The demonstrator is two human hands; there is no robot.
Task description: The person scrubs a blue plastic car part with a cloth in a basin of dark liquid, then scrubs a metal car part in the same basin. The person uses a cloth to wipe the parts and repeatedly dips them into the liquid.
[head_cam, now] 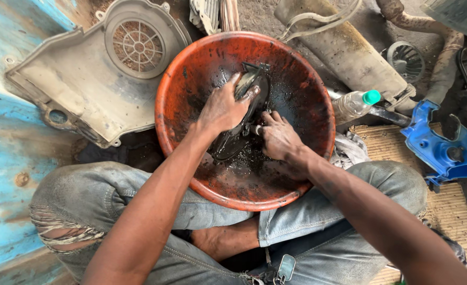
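Both hands in orange basin [318, 89]: left hand [223, 108] gripping black engine part [244, 113] from above, right hand [279, 138] curled round its lower edge.

Bare forearms, greasy grips, and faded, dusty jeans [344, 211] ripped at one knee.

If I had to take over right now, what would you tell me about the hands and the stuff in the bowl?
Left hand: lies on top of the dark metal part, fingers pressing its upper end.
Right hand: grips the part's lower side, by a small round stub.
The part lies in the orange basin, which is smeared with black oily grime and sits in front of the crossed legs.
Nearby: grey fan cover to the left, plastic bottle and blue plastic piece to the right.
Done: the part is wet and oily. Left: grime shows on it; how clean it is cannot be told.
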